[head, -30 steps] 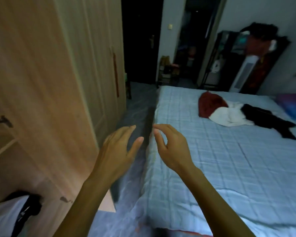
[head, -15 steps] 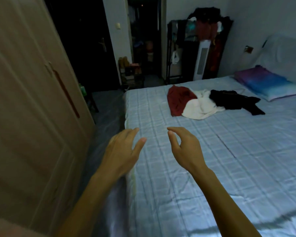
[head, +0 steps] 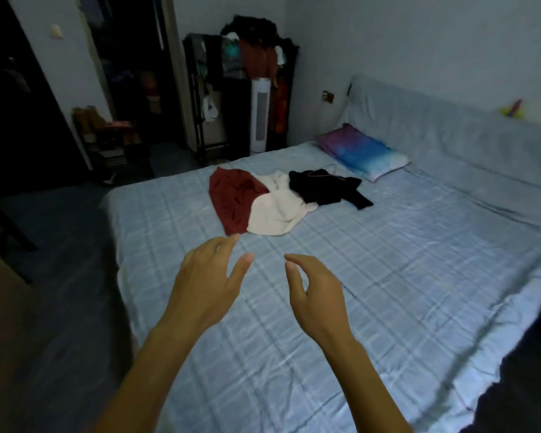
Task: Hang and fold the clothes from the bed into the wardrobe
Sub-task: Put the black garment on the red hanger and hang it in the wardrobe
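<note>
Turned from the wardrobe, you now face the bed (head: 388, 276) with the clothes (head: 275, 210) heaped mid-mattress, so reach both hands (left hand (head: 210, 282) and right hand (head: 316, 295) empty, fingers loosely spread) for the red garment (head: 231, 198) alone.

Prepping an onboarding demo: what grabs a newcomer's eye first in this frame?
The left hand and right hand hover open and empty over the near bed. Just beyond them lie a red garment, a white garment and a black garment, overlapping in a heap. A purple-blue pillow sits by the headboard.
</note>
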Available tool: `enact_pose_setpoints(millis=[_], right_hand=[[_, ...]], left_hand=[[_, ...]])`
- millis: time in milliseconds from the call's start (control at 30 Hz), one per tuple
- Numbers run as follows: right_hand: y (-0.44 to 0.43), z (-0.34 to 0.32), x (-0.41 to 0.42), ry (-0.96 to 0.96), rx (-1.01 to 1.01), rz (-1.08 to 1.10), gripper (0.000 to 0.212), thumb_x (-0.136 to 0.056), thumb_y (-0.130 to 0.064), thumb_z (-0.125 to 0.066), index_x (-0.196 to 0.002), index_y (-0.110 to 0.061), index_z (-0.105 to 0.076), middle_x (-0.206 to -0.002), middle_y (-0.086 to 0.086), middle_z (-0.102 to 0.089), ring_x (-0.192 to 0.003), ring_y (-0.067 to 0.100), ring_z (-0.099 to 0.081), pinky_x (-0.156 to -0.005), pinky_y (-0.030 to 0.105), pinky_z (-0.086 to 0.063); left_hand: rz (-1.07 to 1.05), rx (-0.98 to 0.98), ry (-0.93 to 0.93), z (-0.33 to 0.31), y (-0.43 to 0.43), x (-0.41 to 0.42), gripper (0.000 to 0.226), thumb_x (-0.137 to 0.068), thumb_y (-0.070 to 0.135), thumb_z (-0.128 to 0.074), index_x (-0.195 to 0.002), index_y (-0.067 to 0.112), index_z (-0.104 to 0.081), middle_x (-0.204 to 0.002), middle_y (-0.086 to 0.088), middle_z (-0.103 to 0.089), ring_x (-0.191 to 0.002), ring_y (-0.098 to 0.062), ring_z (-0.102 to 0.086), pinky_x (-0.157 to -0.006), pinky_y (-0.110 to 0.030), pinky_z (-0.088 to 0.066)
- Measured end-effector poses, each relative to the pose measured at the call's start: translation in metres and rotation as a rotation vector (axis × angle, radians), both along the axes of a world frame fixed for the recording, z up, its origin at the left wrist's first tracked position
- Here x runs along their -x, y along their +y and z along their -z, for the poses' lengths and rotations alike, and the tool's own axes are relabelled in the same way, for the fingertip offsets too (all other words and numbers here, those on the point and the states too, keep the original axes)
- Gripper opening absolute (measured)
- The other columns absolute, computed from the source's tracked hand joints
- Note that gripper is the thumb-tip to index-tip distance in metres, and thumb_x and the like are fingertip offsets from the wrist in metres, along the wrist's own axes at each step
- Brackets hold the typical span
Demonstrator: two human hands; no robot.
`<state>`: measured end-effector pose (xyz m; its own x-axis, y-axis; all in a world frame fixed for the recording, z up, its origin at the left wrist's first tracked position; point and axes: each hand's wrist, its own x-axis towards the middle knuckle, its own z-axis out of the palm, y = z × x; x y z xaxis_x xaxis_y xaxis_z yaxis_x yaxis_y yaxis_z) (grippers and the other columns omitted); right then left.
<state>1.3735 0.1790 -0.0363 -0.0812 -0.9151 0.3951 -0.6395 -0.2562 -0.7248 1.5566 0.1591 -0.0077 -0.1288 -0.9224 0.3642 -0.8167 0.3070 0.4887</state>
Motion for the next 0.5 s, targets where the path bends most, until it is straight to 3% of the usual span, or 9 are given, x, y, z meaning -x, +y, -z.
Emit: enact_pose_setpoints(millis=[167,367,500], right_hand=[[-0.063,0.010,-0.029,0.108,-0.024,0.205,0.036,-0.095,-0.039,-0.045,-0.116,-0.017,-0.065,-0.116,-0.005,-0.065,-0.105,0.004,-0.057,-0.088,0.013,-0.038],[-0.129,0.010,-0.080,0.163,-0.128,0.343,0.036,-0.096,-0.040,-0.045,-0.116,-0.018,-0.064,-0.117,-0.006,-0.065,-0.106,0.006,-0.057,-0.089,0.015,-0.039],[-0.157,0.000,-0.092,0.211,-0.125,0.442,0.039,-0.095,-0.043,-0.042,-0.115,-0.019,-0.065,-0.115,-0.006,-0.065,-0.105,0.010,-0.059,-0.089,0.027,-0.047]], left_hand=[[0.191,0.000,-0.034,0.026,-0.095,-0.031,0.070,-0.092,0.060,-0.027,-0.125,0.007,-0.058,-0.121,-0.013,-0.062,-0.107,-0.030,-0.059,-0.095,-0.044,-0.046],[0.320,-0.077,-0.013,0.042,-0.197,-0.086,0.070,-0.091,0.060,-0.027,-0.129,0.008,-0.056,-0.124,-0.012,-0.060,-0.112,-0.029,-0.057,-0.098,-0.045,-0.044],[0.408,-0.078,0.021,0.044,-0.232,-0.096,0.075,-0.092,0.065,-0.022,-0.128,0.009,-0.056,-0.123,-0.012,-0.060,-0.111,-0.028,-0.057,-0.096,-0.045,-0.045]])
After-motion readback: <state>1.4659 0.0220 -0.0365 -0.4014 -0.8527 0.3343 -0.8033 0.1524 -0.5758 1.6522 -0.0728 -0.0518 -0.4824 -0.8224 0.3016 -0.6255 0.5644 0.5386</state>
